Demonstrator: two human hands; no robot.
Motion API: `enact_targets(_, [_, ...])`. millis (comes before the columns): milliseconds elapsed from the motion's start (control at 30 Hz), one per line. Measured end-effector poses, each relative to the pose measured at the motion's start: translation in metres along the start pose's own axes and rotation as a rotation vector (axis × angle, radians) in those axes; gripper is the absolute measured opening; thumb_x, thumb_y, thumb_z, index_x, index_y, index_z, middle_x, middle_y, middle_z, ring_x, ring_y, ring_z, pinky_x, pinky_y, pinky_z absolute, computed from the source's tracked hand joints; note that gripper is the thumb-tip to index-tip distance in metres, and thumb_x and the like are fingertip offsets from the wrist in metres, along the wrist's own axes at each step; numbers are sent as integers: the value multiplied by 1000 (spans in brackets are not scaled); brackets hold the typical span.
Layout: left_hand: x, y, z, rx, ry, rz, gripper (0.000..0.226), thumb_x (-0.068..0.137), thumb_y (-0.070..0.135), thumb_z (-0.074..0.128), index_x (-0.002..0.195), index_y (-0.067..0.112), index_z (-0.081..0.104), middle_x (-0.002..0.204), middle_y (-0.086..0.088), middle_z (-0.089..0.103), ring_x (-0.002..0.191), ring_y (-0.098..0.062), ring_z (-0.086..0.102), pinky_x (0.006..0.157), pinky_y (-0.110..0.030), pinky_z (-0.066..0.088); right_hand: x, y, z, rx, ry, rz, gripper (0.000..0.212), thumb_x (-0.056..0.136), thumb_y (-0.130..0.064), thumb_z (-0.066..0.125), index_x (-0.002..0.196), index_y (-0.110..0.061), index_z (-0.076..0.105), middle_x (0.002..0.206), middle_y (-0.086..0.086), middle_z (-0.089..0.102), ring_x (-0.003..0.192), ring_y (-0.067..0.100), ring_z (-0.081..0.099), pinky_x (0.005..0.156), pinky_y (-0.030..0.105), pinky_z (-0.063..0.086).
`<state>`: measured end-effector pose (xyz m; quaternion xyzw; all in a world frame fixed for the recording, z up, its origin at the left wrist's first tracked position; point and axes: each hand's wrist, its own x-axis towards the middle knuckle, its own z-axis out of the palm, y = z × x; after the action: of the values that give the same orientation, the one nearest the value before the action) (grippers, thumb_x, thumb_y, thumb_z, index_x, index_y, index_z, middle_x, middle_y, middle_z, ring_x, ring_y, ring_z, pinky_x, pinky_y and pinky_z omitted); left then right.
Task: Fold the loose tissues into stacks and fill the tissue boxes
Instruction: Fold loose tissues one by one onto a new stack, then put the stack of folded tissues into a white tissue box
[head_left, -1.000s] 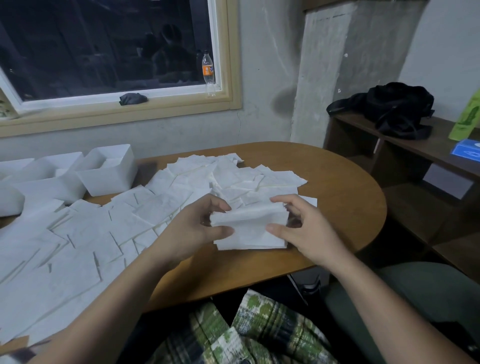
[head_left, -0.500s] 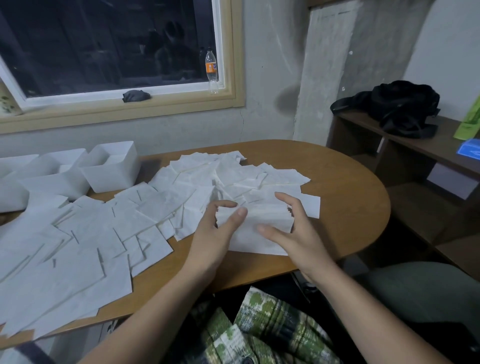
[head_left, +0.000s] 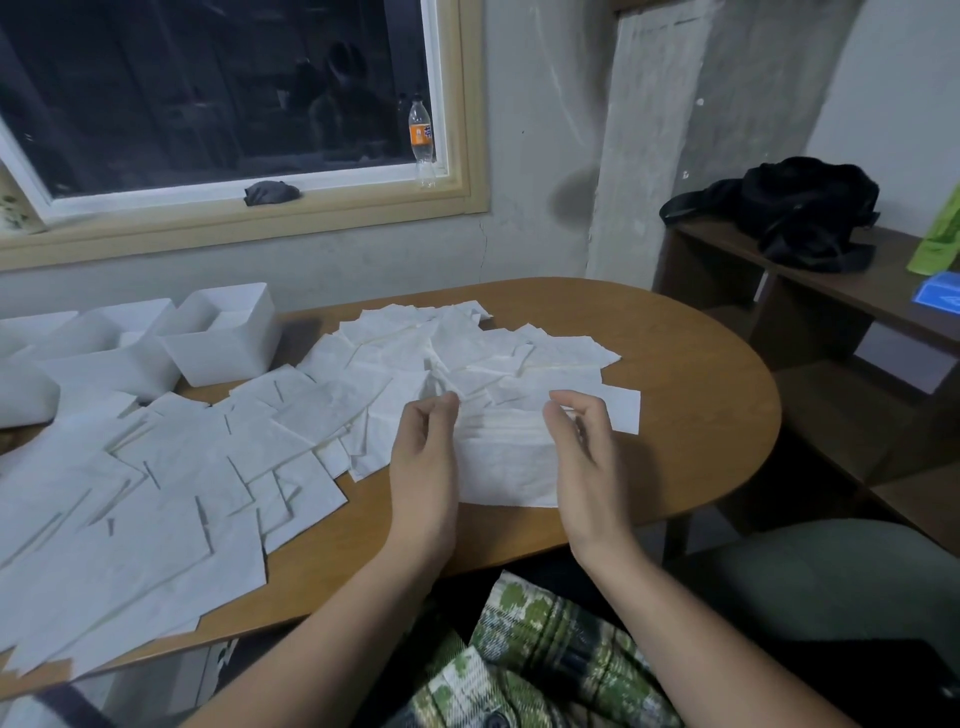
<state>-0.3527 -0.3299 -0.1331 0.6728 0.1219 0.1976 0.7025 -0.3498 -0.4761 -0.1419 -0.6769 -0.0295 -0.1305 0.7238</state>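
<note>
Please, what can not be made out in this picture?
Head view only.
Box contents: mostly hidden by its walls.
Leftmost box: cut off by the left edge.
Bottle label: too small to read.
Stack: sheet count blurred.
Left hand, right hand: whether the grip holds anything, hidden by the fingers.

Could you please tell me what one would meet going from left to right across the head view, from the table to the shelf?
White tissue boxes → left hand → tissue stack → right hand → black bag → green packet.
</note>
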Motion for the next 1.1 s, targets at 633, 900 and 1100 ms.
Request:
enact_targets(633, [10,11,4,-43,-6,-108,37,109,45,51,101,22,78,90,27,75,96,10,65,86,-22,45,13,-8,2,6,17,44,19,108,-39,60,107,-22,68,109,-2,70,93,-4,61,78,9,45])
enact_targets(900, [20,13,-34,194,-411,41,47,89,59,80,128,40,62,123,19,71,118,-9,67,98,-30,56,23,-2,-38,-153,-347,54,87,75,-73,82,150,-54,42,147,-16,58,142,-3,48,113,33,43])
enact_targets(1100, [44,19,-52,483,-477,228,53,88,37,88,130,45,58,120,20,67,105,-8,67,93,-35,60,33,2,-51,-433,-367,1,71,86,-42,87,143,-55,48,135,-20,65,133,-9,53,110,33,48])
